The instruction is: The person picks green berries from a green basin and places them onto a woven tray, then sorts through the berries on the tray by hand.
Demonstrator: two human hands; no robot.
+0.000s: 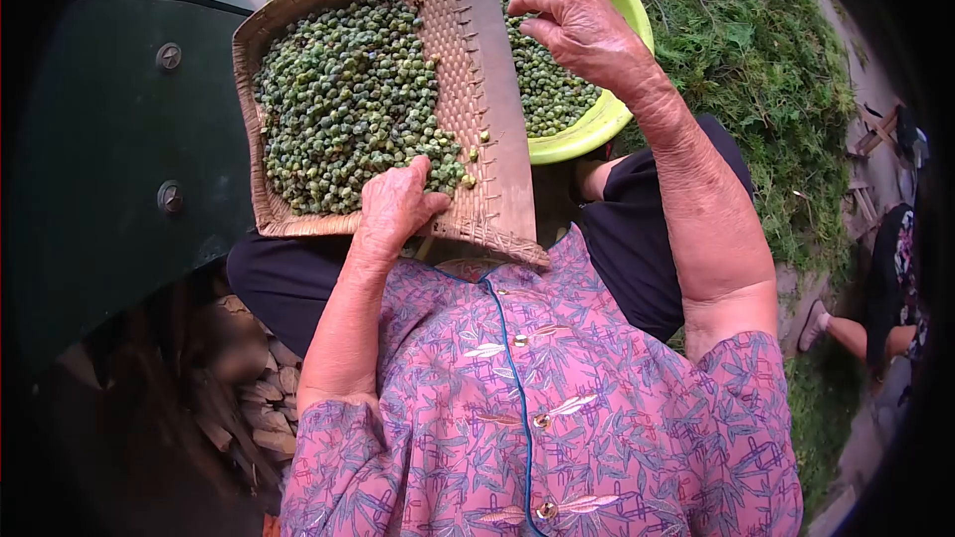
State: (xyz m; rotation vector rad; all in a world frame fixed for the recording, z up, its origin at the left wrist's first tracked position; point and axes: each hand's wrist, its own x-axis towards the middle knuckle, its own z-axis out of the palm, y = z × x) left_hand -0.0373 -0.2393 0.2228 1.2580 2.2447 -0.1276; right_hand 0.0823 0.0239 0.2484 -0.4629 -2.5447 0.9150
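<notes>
A shallow woven scoop basket (460, 70) with a flat wooden lip rests across my lap, heaped with small round green berries (343, 104). My left hand (398, 201) is at the basket's near edge, its index finger touching the berries and its thumb apart. Beyond the lip is a yellow-green plastic basin (587, 144) holding more green berries (552, 89). Over this basin hovers my right hand (587, 35), fingers curved, with a gap between thumb and index finger; nothing shows in it. A few loose yellowish berries (470, 167) lie near the lip.
Cut leafy green branches (736, 70) are piled at the right. A dark green panel (119, 139) with round bolts stands at the left, above stacked split firewood (264, 403). Another person's leg and pink shoe (814, 326) show at the far right.
</notes>
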